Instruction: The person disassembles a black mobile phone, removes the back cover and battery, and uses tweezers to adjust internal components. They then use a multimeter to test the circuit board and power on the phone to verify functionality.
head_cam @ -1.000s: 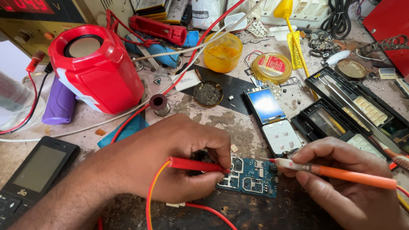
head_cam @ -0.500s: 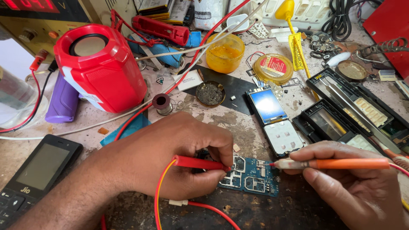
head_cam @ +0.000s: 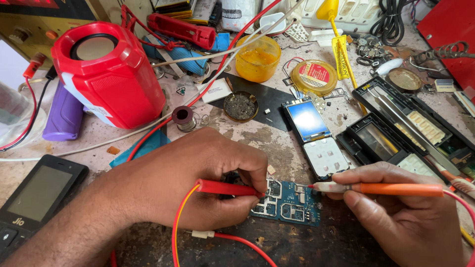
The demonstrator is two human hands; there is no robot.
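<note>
**Two-Probe Contact on Blue Circuit Board**

Lower centre of the frame:
- Gripped the red probe (head_cam: 225,188) in the left hand (head_cam: 198,193), pinched closed between thumb and fingertips, tip down on the left edge of the blue circuit board (head_cam: 292,205).
- Gripped the orange probe (head_cam: 396,189) in the right hand (head_cam: 401,217), fingers wrapped shut around the shaft like a pen, tip on the upper right part of the board.
- Lay flat on the worn workbench (head_cam: 277,148), between the two hands, with the left fingers resting on its left end.

Orientation:
- Ran with its long axis left to right across the frame, tilted slightly down to the right.
- Pointed toward each other: red probe aimed right, orange probe aimed left, both nearly horizontal.

Step in hand, as judged: a two-point test, both tips on the board. Called next for steady tips, light pressure and no slip across neighbouring pads.

Lower left: dark keypad phone (head_cam: 34,198), screen blank.

Middle of the frame: opened handset with lit blue screen (head_cam: 307,121) just above the board; black parts trays (head_cam: 376,143) to its right; small solder spool (head_cam: 184,117) above the left hand.

Upper frame: red speaker (head_cam: 109,79) at upper left, purple cylinder (head_cam: 62,113) beside it; yellow tub (head_cam: 257,57) at upper centre.
</note>
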